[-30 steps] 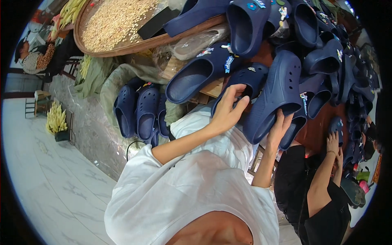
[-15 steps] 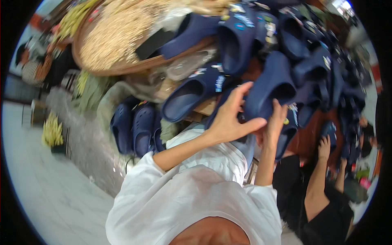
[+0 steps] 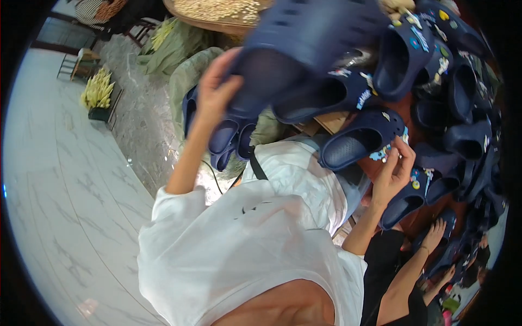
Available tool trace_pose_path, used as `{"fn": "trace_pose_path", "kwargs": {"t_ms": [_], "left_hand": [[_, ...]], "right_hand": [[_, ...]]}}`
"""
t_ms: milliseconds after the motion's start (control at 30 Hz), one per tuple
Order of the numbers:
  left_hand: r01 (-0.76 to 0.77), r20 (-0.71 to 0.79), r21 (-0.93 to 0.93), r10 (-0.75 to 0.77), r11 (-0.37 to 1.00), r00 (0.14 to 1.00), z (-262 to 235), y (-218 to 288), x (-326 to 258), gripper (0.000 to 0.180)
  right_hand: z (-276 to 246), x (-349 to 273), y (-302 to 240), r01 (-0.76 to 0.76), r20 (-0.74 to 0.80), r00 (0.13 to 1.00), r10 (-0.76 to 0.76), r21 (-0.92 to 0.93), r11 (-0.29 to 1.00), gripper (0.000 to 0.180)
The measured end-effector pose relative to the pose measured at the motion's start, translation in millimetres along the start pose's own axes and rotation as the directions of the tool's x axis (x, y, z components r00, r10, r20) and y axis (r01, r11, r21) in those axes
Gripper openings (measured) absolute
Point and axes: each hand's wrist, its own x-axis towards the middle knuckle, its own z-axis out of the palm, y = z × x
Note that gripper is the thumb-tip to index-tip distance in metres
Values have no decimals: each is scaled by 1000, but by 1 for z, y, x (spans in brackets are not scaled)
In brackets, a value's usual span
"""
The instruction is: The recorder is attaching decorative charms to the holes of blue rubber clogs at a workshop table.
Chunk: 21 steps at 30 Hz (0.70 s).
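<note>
My left hand (image 3: 211, 95) grips a plain navy clog (image 3: 321, 32), its holed upper raised close to the camera and blurred. The thumb is at its edge; some fingers are hidden. Lower down to the right, my right hand (image 3: 392, 173) has its thumb and fingers drawn together. Whatever may be between the fingertips is too small to make out. Just beside those fingers lies another navy clog (image 3: 356, 142) with small colourful charms (image 3: 379, 154) at its toe. Behind it sits a further charm-covered clog (image 3: 326, 100).
Many navy clogs (image 3: 462, 92) with charms crowd the reddish table at right. A co-worker's hand (image 3: 435, 234) rests on a clog there. A round tray of pale grains (image 3: 217, 10) is at the top. Several clogs (image 3: 224, 136) stand left of my lap; a potted plant (image 3: 98, 91) is farther left.
The navy clog has gone left and up toward the camera, in my left hand. My right hand has come off it and moved right, beside another clog. The view has shifted.
</note>
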Motion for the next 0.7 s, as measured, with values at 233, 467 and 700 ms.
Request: {"fn": "trace_pose_path", "kwargs": {"t_ms": [233, 467, 700], "left_hand": [[520, -134, -394, -607, 758, 783, -179, -123, -93, 55], [659, -244, -471, -804, 587, 542, -193, -204, -186, 51], [750, -409, 151, -650, 644, 641, -208, -273, -212, 45]], "right_hand": [[-14, -18, 36, -97, -153, 984, 88, -52, 994, 18], [-12, -29, 68, -63, -195, 980, 32, -154, 986, 17], [-11, -39, 69, -121, -232, 970, 73, -201, 972, 16]]}}
